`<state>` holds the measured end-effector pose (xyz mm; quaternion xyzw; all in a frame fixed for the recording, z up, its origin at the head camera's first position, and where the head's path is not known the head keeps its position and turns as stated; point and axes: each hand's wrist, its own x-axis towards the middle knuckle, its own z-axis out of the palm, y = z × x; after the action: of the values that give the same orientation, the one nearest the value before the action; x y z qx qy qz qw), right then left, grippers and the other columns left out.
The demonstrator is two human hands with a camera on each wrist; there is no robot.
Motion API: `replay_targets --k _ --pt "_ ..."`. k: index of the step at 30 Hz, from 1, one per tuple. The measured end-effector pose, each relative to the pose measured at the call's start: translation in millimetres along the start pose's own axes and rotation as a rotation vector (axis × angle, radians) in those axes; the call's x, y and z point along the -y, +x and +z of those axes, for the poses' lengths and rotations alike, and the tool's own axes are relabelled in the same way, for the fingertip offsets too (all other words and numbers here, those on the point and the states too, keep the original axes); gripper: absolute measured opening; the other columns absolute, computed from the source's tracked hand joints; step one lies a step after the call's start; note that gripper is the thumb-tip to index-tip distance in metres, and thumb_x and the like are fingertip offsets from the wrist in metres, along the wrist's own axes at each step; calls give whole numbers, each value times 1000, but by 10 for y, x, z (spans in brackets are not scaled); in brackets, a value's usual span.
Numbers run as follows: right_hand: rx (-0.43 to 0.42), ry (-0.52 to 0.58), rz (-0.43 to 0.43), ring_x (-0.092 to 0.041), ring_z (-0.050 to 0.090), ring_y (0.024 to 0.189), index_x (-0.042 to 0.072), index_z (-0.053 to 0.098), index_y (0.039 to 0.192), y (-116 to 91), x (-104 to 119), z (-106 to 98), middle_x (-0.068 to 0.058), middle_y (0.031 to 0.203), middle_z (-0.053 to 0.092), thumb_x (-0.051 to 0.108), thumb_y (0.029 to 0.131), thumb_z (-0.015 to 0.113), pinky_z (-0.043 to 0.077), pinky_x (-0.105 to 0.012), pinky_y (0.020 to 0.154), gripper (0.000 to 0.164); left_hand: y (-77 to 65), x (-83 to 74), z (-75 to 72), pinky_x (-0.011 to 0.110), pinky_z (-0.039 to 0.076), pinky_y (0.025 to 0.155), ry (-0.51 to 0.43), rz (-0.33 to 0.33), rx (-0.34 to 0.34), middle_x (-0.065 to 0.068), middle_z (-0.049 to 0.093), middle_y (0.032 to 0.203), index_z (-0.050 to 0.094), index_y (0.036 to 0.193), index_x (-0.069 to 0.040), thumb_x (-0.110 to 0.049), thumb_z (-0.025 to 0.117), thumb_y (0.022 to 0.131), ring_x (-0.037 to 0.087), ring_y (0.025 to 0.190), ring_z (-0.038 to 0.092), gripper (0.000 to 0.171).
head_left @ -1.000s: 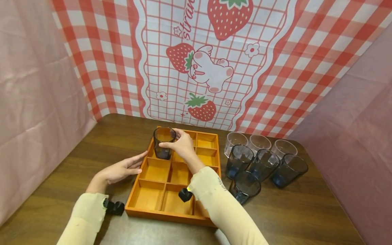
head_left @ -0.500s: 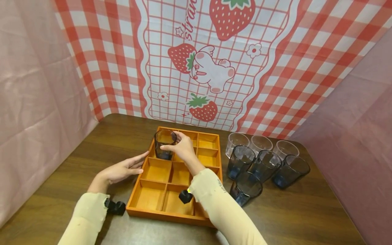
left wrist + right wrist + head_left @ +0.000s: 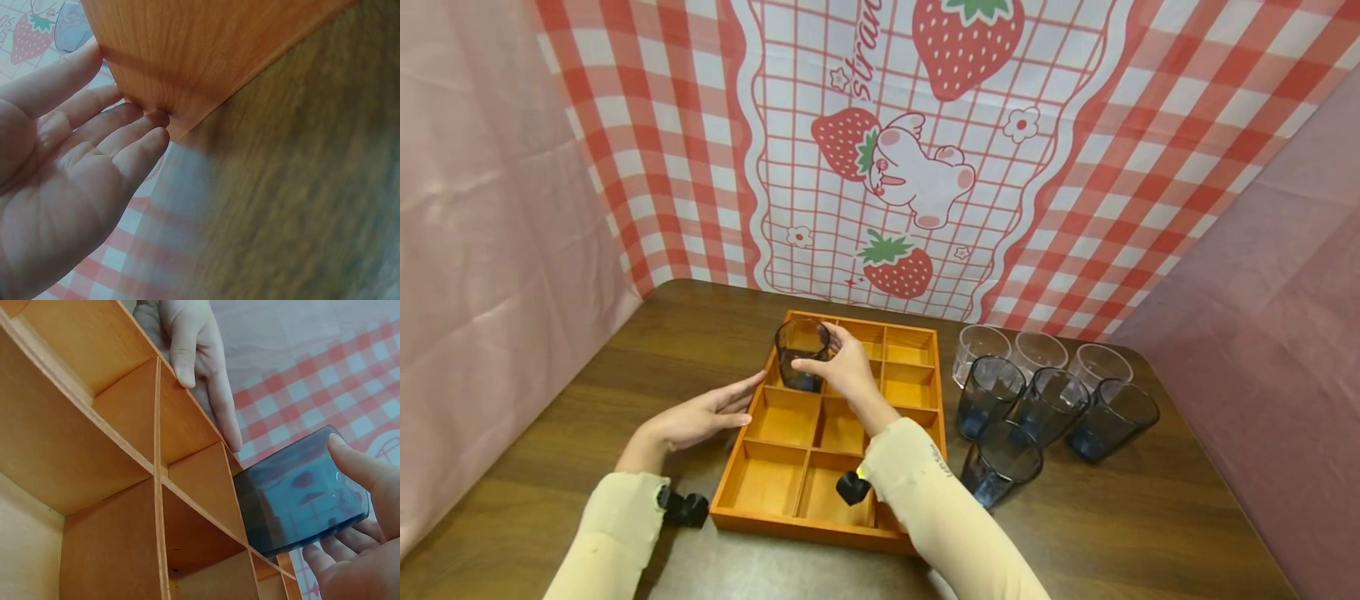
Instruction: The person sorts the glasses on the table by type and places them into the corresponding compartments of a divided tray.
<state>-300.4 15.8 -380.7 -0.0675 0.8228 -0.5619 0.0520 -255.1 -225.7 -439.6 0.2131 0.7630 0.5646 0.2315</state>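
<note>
In the head view, the compartmented wooden tray (image 3: 808, 531) sits on the bench (image 3: 647, 367), its far edge near the foot of the checked cloth (image 3: 658, 158), with just a thin band of wood between. A wide stretch of bench runs from the tray's left wall to the pink curtain (image 3: 497, 250), crossed by the left forearm. On the right the room is tight: a narrow strip parts the tray from four dark glasses (image 3: 1051, 404), with three clear glasses (image 3: 981, 354) standing behind them. The right sleeve (image 3: 947, 508) passes over the tray's front right corner. Of the hands, the left hand (image 3: 696, 414) reaches out with long, relaxed fingers against the left wall; the right hand (image 3: 848, 367) grips a smoky glass (image 3: 792, 346), thumb on the near side, at the left column's second compartment from the back. In the left wrist view, the palm faces the camera and the fingertips meet the tray's outer wall, beside its bottom edge. In the right wrist view, the smoky glass is pinched between thumb and fingers near its mouth, its base end among the dividers; whether it touches the compartment floor cannot be told. The left hand's thumb laps the rim.
</note>
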Motion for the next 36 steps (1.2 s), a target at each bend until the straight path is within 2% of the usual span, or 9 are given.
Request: replay_targets --k 11,24,31,36 --pt "13 41 11 -28 45 137 12 46 144 -32 -12 -20 -10 147 49 22 80 80 41 -45 109 73 -5 -1 -5 62 15 115 -1 5 9 24 -6 161 3 156 -4 -13 47 102 48 146 2 70" --pt "-57 46 17 -28 49 133 13 49 141 -63 -21 46 -10 142 54 24 79 81 44 -46 106 71 10 8 6 62 15 114 -12 7 12 24 -7 161 2 156 -4 -13 48 102 48 146 2 71" --pt "-59 115 30 -26 44 138 14 46 144 -123 8 15 -9 148 48 22 81 79 40 -43 110 72 8 12 14 62 16 114 2 15 15 24 -7 161 2 156 -3 -12 47 102 49 146 2 70" --pt "-23 164 -4 -24 40 141 11 44 145 -218 107 -76 -8 151 45 20 83 77 37 -41 113 70 -5 12 12 62 17 114 10 25 8 24 -6 161 3 156 -3 -13 47 102 49 146 2 70"
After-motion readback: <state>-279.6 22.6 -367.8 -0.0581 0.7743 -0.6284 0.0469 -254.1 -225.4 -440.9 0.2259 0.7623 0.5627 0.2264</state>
